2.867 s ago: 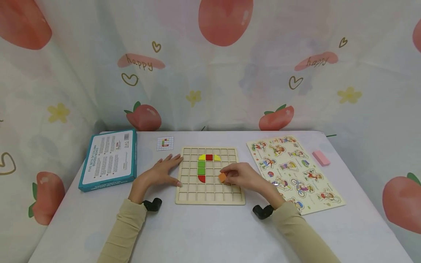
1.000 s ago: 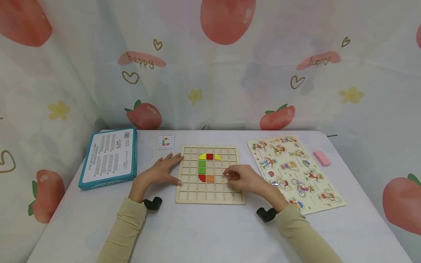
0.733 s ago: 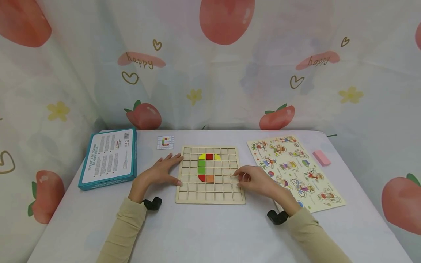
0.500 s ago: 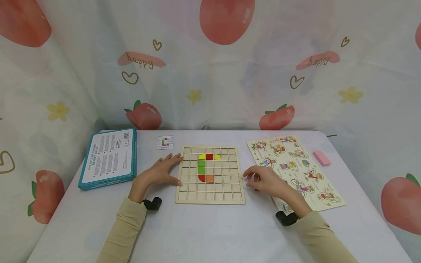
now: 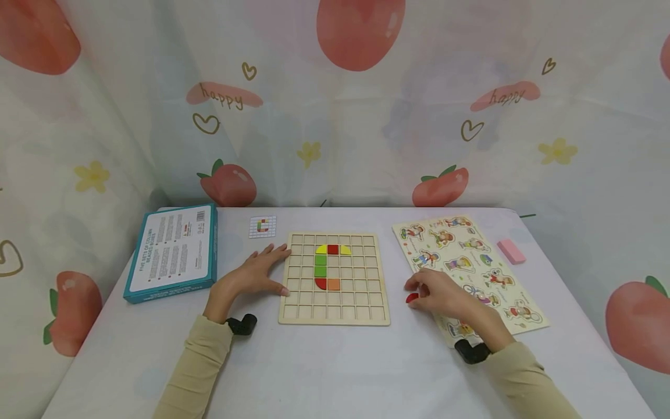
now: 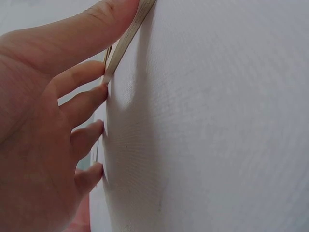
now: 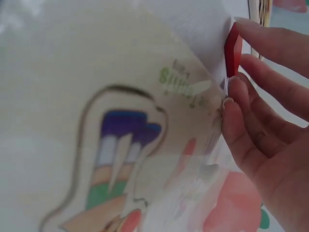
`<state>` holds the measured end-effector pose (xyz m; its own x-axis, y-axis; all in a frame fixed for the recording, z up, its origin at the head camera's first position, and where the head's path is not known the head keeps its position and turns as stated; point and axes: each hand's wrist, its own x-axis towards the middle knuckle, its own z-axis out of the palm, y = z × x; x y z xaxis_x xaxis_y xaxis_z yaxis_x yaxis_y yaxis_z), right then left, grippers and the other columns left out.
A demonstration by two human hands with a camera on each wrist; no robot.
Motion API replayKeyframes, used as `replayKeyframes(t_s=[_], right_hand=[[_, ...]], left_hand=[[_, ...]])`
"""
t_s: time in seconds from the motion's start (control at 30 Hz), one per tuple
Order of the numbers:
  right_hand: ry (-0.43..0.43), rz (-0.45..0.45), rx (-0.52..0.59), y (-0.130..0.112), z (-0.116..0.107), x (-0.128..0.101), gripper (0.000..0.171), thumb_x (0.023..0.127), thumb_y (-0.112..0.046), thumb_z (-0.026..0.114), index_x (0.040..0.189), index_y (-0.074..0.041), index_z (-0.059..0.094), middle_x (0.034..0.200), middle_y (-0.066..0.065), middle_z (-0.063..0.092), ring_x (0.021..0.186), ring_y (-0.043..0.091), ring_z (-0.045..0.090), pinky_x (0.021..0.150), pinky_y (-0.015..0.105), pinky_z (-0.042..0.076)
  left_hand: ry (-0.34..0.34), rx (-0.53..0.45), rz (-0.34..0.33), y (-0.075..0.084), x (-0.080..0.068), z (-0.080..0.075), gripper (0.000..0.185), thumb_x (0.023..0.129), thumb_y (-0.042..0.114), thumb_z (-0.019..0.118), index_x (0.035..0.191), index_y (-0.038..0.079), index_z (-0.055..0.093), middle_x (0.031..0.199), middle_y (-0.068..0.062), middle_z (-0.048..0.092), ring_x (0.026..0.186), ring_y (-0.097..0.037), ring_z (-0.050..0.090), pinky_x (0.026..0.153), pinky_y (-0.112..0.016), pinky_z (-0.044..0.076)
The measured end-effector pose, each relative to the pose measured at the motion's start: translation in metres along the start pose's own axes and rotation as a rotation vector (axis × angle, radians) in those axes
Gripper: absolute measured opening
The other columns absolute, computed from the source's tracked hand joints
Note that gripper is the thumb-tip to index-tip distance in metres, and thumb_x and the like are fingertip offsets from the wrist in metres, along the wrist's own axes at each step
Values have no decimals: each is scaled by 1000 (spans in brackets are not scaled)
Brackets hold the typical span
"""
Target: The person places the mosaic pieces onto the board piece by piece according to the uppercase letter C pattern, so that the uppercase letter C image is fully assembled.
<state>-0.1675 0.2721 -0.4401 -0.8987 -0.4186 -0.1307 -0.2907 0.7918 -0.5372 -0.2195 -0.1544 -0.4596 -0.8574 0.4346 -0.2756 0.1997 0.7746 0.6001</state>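
Observation:
Thumb and fingers of my right hand (image 5: pixel 442 297) pinch a small red block (image 5: pixel 412 298) at the near left edge of the picture puzzle board (image 5: pixel 492 260). The right wrist view shows that red block (image 7: pixel 233 52) between the fingertips. My left hand (image 5: pixel 251 274) lies with spread fingers along the left edge of the wooden grid board (image 5: pixel 361 298), thumb and fingertips at its rim. Coloured pieces sit in the grid: yellow rounded corners flank a red square (image 5: pixel 333 249), green squares (image 5: pixel 320 266) run down the left, then a red rounded corner (image 5: pixel 321 284) and an orange square (image 5: pixel 334 284).
A small pattern card (image 5: pixel 262 227) lies behind the grid board to the left. On the far left of the white table (image 5: pixel 335 372) is a teal-edged box (image 5: pixel 173 250) with printed text. A pink block (image 5: pixel 511 251) lies right of the puzzle board.
The orange piece, earlier in my right hand, now sits in the grid. My right hand has moved right, off the grid board, and now holds the red block. My left hand stays put.

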Motion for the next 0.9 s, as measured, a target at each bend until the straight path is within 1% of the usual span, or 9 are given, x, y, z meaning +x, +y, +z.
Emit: replayKeyframes(t_s=[0.1,0.2,0.33,0.47,0.63,0.9], right_hand=[[-9,27,8,-1,0,-1,26,84,-9,84,106,-3,73,88,2,62,79,15,53,67,24,46],[-15,33,9,-1,0,-2,24,84,-9,83,105,-5,73,88,1,62,79,15,53,67,23,46],[-21,6,-2,-1,0,-3,19,85,-8,83,101,-8,73,88,0,62,79,14,53,66,23,46],[-32,-7,-11,0,0,-3,18,84,-7,83,98,-10,73,87,-1,62,80,14,53,66,23,47],[-36,-9,-24,1,-2,-4,19,83,-5,83,98,-9,73,88,-1,63,81,14,55,68,24,48],[-37,8,-21,2,-2,-3,17,83,-2,83,91,-8,69,84,-1,62,76,12,53,65,23,48]], left_hand=[[1,-6,0,0,0,0,99,79,35,89,160,13,37,172,-9,22,161,-37,6,129,-59,2],[2,-7,3,0,0,0,99,79,35,89,161,13,37,172,-10,22,161,-37,6,129,-60,2],[-2,-6,5,0,0,0,99,79,35,89,161,13,36,172,-10,22,161,-37,6,129,-60,2],[-7,-4,8,-1,0,0,100,79,35,89,161,14,36,172,-9,22,161,-37,5,129,-60,2],[-11,4,11,-2,0,0,100,80,35,88,162,14,35,172,-10,21,161,-38,5,129,-61,2],[-11,14,16,-2,2,0,100,80,35,88,162,14,35,172,-9,22,161,-38,5,128,-61,2]])
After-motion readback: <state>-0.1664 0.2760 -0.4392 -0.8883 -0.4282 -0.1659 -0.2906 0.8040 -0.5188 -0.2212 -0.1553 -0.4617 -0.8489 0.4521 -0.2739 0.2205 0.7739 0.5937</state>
